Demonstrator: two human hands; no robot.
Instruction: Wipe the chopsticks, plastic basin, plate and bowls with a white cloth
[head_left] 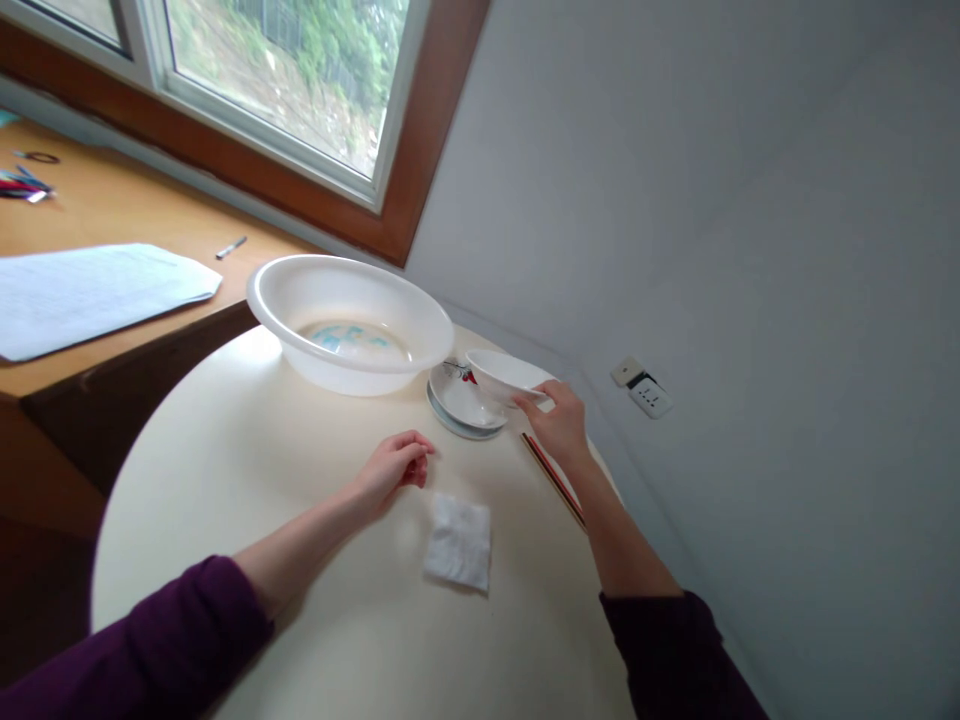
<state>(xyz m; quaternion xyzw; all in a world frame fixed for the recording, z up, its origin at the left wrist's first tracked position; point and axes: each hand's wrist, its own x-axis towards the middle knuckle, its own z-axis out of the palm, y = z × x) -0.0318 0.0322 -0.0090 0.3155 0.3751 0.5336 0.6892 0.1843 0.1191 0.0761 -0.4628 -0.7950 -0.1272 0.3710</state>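
My right hand (559, 420) grips the rim of a small white bowl (501, 372), holding it tilted just above a stack of white dishes (457, 405) with a red pattern. My left hand (395, 467) rests on the round cream table (225, 480) with its fingers curled in, nothing visible in them. A folded white cloth (458, 542) lies just to the right of that hand. A large white plastic basin (349, 320) with a little water and blue marks at its bottom stands behind the dishes.
Chopsticks (555, 480) lie near the table's right edge, under my right forearm. A wooden desk (112, 330) at the left carries paper sheets (90, 290) and pens. A window is at the back; a wall socket (649, 395) is at the right.
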